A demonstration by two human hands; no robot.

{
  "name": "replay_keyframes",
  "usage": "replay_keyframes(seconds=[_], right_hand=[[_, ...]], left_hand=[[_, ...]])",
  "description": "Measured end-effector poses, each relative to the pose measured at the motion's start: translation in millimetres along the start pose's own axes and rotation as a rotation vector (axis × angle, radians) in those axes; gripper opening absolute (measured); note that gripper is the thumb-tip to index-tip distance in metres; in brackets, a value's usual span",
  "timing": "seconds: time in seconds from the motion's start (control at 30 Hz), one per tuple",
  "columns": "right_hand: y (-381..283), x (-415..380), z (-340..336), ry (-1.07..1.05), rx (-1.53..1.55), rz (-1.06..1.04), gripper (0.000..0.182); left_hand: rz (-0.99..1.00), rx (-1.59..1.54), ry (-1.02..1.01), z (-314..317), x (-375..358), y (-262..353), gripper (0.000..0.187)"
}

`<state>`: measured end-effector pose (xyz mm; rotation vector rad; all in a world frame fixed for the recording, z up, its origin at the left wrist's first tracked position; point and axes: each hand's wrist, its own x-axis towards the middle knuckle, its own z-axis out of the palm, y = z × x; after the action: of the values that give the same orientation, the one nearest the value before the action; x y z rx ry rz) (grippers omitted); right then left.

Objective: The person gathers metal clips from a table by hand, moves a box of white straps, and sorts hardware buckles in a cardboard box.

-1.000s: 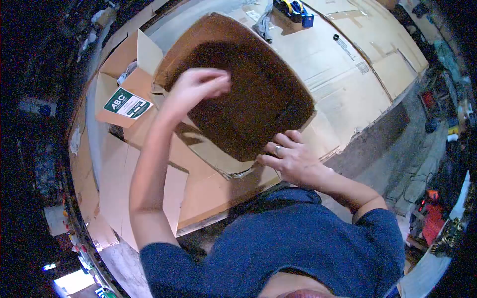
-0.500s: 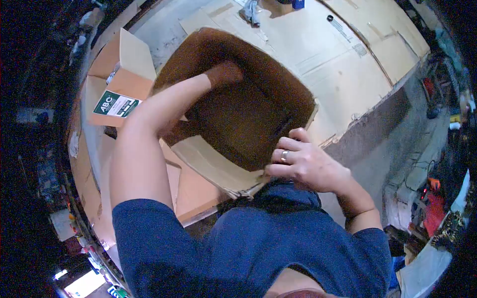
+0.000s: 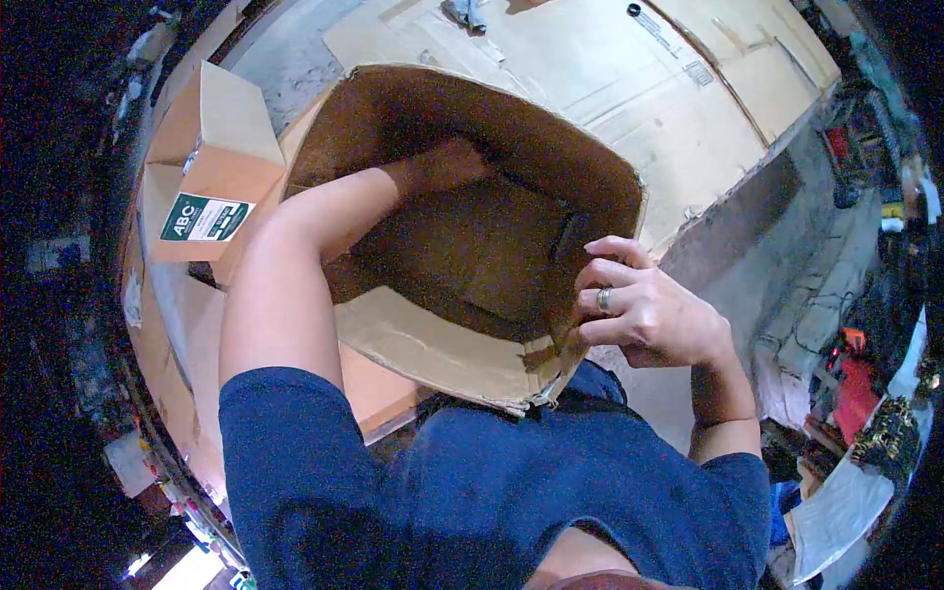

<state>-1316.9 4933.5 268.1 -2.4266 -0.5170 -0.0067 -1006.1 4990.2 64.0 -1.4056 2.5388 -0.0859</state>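
Note:
A large open cardboard box [image 3: 462, 256] stands tilted in front of me, its dark inside facing up toward me. My left arm reaches deep into it. My left hand [image 3: 457, 162] is at the far inner wall, in shade, and its fingers do not show clearly. At the box's right edge, my right hand [image 3: 649, 305], with a ring on one finger, has its fingers curled over the rim; its thumb is hidden. A worn flap [image 3: 433, 339] edges the near side of the box, close to my dark blue shirt.
On the left is a smaller open carton [image 3: 236, 123] with a green and white ABC label [image 3: 205, 218]. Flat cardboard [image 3: 678, 147] covers the surface beyond the box. A grey cloth [image 3: 464, 14] lies at the top. To the right, a red object [image 3: 857, 398] sits among clutter.
The box's opening has widened in view and its right rim has shifted right. My right hand has moved right and slightly up with it. My left hand stays inside.

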Motion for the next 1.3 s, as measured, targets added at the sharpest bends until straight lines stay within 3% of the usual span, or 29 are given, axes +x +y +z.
replay_keyframes(seconds=[0.57,0.67,0.73,0.77,0.83,0.87,0.93,0.97,1.03,1.3], right_hand=[[-3.1,7.8,1.3,0.015,-0.036,0.036,0.017],[-3.0,8.3,4.4,0.04,-0.047,0.03,0.016],[-3.2,9.8,2.0,0.023,-0.047,0.026,0.016],[-3.6,10.1,1.1,0.002,-0.045,0.028,0.016],[-4.0,11.4,1.6,0.019,-0.043,0.022,0.015],[-4.1,11.8,2.0,0.035,-0.038,0.018,0.014],[-4.0,11.3,1.8,0.03,-0.036,0.021,0.014],[-4.0,10.9,1.8,0.024,-0.032,0.024,0.014],[-4.5,11.6,0.7,0.028,-0.027,0.026,0.014],[-4.8,12.0,0.2,0.005,-0.049,0.034,0.014]], left_hand=[[-0.263,-0.071,0.199,17.4,-15.2,25.1,0.033],[-0.387,-0.28,0.229,0.2,-23.4,27.4,0.036],[-0.411,-0.477,0.09,-17.6,-23.3,25.6,0.039],[-0.412,-0.476,0.09,-14.0,-23.0,23.6,0.039],[-0.126,-0.009,0.185,-2.2,-20.6,15.0,0.039],[-0.126,-0.005,0.186,-0.5,-20.3,12.0,0.039],[-0.556,-0.753,-0.129,3.9,-20.5,9.7,0.032],[-0.556,-0.752,-0.129,-4.8,-20.9,13.1,0.032],[-0.317,-0.328,0.128,-32.4,-21.2,22.9,0.03],[-0.195,-0.194,0.075,-34.2,-23.7,4.8,0.029]])
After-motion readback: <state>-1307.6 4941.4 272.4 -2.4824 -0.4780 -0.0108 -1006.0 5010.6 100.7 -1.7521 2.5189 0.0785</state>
